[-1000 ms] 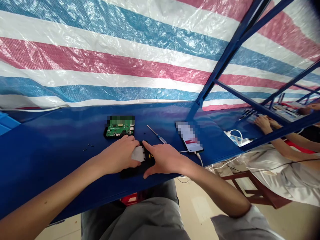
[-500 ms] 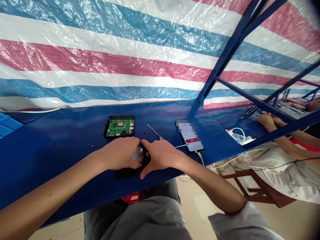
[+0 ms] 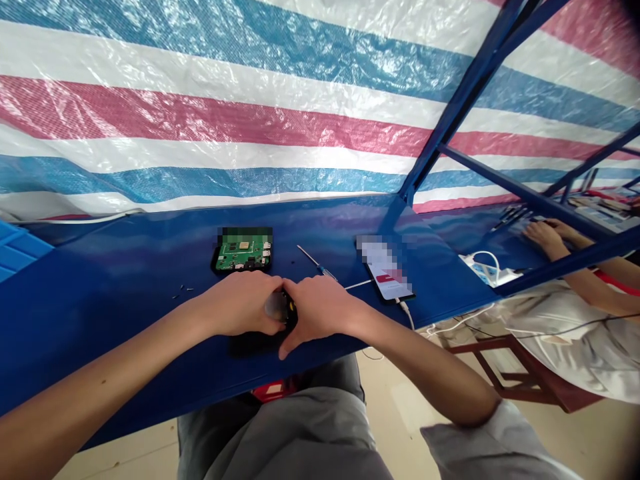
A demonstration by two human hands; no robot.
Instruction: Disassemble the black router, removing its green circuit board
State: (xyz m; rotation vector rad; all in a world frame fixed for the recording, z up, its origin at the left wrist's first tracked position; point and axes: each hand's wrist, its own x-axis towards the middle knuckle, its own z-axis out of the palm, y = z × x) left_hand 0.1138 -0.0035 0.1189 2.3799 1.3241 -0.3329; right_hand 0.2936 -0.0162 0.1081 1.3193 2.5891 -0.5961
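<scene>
My left hand (image 3: 247, 303) and my right hand (image 3: 320, 308) meet near the front of the blue table. Both are closed around a small black object with a round greyish face (image 3: 276, 307) and a spot of yellow; its kind is mostly hidden by the fingers. Below the hands lies a flat black piece (image 3: 250, 345), partly covered. Just beyond my left hand, a green circuit board (image 3: 240, 251) sits in an open black case. A screwdriver (image 3: 317, 261) with a blue handle lies past my right hand, its handle end close to the knuckles.
Several tiny screws (image 3: 183, 291) lie left of my left forearm. A phone (image 3: 393, 283) with its screen lit and a white cable (image 3: 406, 313) is at right. Farther right are a power strip (image 3: 493, 272), a blue frame post (image 3: 435, 150) and a co-worker's hands (image 3: 547, 237). A blue tray (image 3: 20, 248) stands far left.
The view has shifted slightly, so the table items appear a little farther right. Both hands keep the same grip on the black object, with hardly any movement.
</scene>
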